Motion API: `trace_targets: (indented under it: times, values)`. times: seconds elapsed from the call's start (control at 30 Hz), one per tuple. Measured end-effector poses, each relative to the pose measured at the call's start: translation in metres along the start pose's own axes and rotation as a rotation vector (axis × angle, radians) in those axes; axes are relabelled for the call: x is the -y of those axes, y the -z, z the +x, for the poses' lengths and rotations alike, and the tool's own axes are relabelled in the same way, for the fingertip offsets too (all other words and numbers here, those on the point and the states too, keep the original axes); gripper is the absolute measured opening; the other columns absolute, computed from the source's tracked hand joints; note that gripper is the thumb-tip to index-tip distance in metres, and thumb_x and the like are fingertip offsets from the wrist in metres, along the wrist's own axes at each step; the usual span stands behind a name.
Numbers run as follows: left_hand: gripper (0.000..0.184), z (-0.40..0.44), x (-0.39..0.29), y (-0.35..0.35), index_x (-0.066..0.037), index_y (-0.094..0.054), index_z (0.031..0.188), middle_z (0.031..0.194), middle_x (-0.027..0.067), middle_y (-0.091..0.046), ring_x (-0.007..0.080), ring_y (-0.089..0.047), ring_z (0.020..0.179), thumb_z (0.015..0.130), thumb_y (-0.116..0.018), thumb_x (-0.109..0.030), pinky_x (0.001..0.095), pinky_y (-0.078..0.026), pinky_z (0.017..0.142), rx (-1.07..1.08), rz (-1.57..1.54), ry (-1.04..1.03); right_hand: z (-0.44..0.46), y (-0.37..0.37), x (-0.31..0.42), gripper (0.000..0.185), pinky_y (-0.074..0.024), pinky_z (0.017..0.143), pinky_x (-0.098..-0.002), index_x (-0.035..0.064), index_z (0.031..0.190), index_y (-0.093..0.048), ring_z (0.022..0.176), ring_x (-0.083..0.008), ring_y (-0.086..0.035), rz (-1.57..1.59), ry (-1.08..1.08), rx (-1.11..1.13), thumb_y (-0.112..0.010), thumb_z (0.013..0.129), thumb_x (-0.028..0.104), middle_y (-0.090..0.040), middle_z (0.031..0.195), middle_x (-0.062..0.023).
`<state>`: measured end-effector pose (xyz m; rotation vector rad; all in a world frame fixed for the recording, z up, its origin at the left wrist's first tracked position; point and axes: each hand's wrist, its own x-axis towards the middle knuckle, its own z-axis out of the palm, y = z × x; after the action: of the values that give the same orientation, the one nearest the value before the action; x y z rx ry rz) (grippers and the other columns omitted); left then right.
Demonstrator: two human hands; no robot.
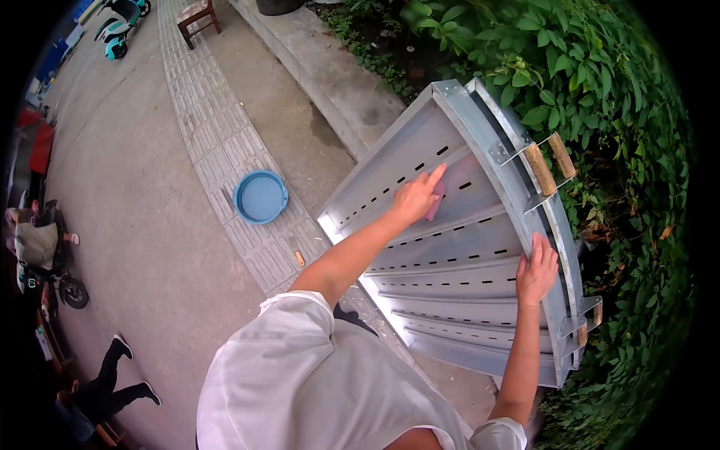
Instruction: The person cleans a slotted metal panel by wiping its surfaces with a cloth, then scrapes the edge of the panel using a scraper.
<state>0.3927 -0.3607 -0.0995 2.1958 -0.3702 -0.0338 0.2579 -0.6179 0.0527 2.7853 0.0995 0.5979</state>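
Note:
My left hand (415, 201) presses a pink cloth (435, 204) against the slotted inner face of a large metal panel frame (457, 262), its index finger stretched out along the surface. Only part of the cloth shows beside and below the fingers. My right hand (537, 271) grips the frame's outer rim, with the thumb on the inner side and fingers over the edge. The frame is silvery, with raised ribs and rows of dark slots, and leans tilted near the greenery. Wooden handles (540, 170) stick out from its outer side, where a second metal rim runs alongside.
A blue basin (260, 197) sits on the patterned paving strip (214, 131). Leafy bushes (600, 90) crowd behind the frame, beside a concrete kerb (330, 90). A stool (196, 16) and teal scooter (114, 34) stand farther off. Another person's legs (120, 386) show at lower left.

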Motion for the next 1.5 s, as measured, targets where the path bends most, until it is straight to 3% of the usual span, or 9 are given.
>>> trace_targets:
  times: [0.33,0.43,0.63,0.73,0.93,1.03,1.2,1.4,1.5]
  values:
    - [0.053,-0.005,0.032,-0.028,-0.018,-0.042,0.125,0.104,0.011,-0.056,0.036,-0.06,0.091,0.078,-0.067,-0.016,0.0455,-0.051,0.073,0.028,0.07,-0.032,0.001,0.003,0.0,0.061,-0.0428,0.08,-0.0377,0.0133,0.129,-0.048,0.103,-0.0278,-0.053,0.008,0.006,0.012,-0.066,0.071,0.005,-0.054,0.121,-0.0064]
    - [0.055,-0.021,0.038,-0.031,-0.017,-0.043,0.125,0.103,0.0104,-0.056,0.0347,-0.06,0.091,0.076,-0.068,-0.015,0.0449,-0.051,0.072,0.034,0.024,0.017,0.003,0.001,0.0,0.061,-0.0428,0.08,-0.0377,0.0132,0.129,-0.048,0.103,-0.0279,-0.053,0.0,0.006,0.001,-0.066,0.071,0.006,-0.054,0.12,-0.0064]
    - [0.047,-0.005,0.007,0.006,-0.015,-0.048,0.122,0.104,0.0113,-0.059,0.0348,-0.062,0.083,0.079,-0.065,-0.025,0.0452,-0.051,0.068,-0.102,0.012,-0.024,0.001,-0.001,0.0,0.061,-0.0431,0.08,-0.0374,0.0134,0.129,-0.048,0.102,-0.0277,-0.053,-0.006,-0.007,0.01,-0.066,0.071,0.007,-0.055,0.12,-0.0056]
    - [0.036,0.016,0.004,0.007,-0.013,-0.054,0.114,0.096,0.0121,-0.064,0.034,-0.063,0.078,0.083,-0.061,-0.03,0.0448,-0.05,0.065,-0.3,-0.047,-0.074,0.002,0.0,-0.001,0.061,-0.043,0.081,-0.0378,0.0134,0.129,-0.048,0.102,-0.0278,-0.053,0.0,-0.008,0.009,-0.066,0.071,0.007,-0.054,0.12,-0.0057]
    - [0.021,0.044,-0.016,0.018,-0.01,-0.056,0.097,0.079,0.012,-0.067,0.0344,-0.064,0.074,0.088,-0.055,-0.029,0.0461,-0.049,0.063,-0.171,0.028,0.06,-0.001,0.004,0.0,0.066,-0.0429,0.082,-0.0398,0.0123,0.129,-0.047,0.103,-0.0299,-0.052,0.016,-0.027,0.039,-0.067,0.067,0.006,-0.053,0.121,-0.0075]
    - [0.018,0.049,0.0,0.001,-0.009,-0.051,0.097,0.074,0.0155,-0.065,0.039,-0.062,0.069,0.089,-0.052,-0.025,0.0516,-0.048,0.06,-0.295,-0.042,-0.042,0.0,0.0,-0.002,0.066,-0.0427,0.083,-0.0422,0.0107,0.13,-0.046,0.104,-0.0317,-0.051,0.04,-0.005,0.026,-0.067,0.067,0.005,-0.052,0.123,-0.0089]
    - [0.019,0.049,-0.01,0.001,-0.006,-0.045,0.102,0.071,0.0202,-0.063,0.0422,-0.061,0.067,0.088,-0.046,-0.02,0.0534,-0.048,0.062,-0.212,-0.043,0.048,-0.002,-0.004,-0.004,0.066,-0.0421,0.084,-0.0427,0.0089,0.131,-0.045,0.105,-0.0328,-0.051,0.035,-0.006,0.021,-0.066,0.069,0.005,-0.051,0.124,-0.0106]
    - [0.025,0.049,-0.011,-0.014,-0.006,-0.045,0.105,0.068,0.0196,-0.063,0.0416,-0.06,0.062,0.083,-0.049,-0.016,0.0533,-0.048,0.058,-0.28,-0.022,0.056,-0.005,-0.001,-0.002,0.066,-0.042,0.084,-0.0423,0.0095,0.134,-0.042,0.108,-0.0323,-0.049,0.017,-0.034,0.055,-0.064,0.072,0.005,-0.05,0.128,-0.0098]
    - [0.028,0.054,-0.015,-0.02,-0.006,-0.046,0.107,0.067,0.019,-0.062,0.0407,-0.061,0.061,0.08,-0.05,-0.015,0.0527,-0.048,0.057,-0.342,-0.033,0.082,-0.004,-0.009,-0.007,0.068,-0.042,0.083,-0.0427,0.0086,0.13,-0.045,0.103,-0.0333,-0.051,0.004,-0.008,-0.007,-0.066,0.066,0.004,-0.051,0.124,-0.011]
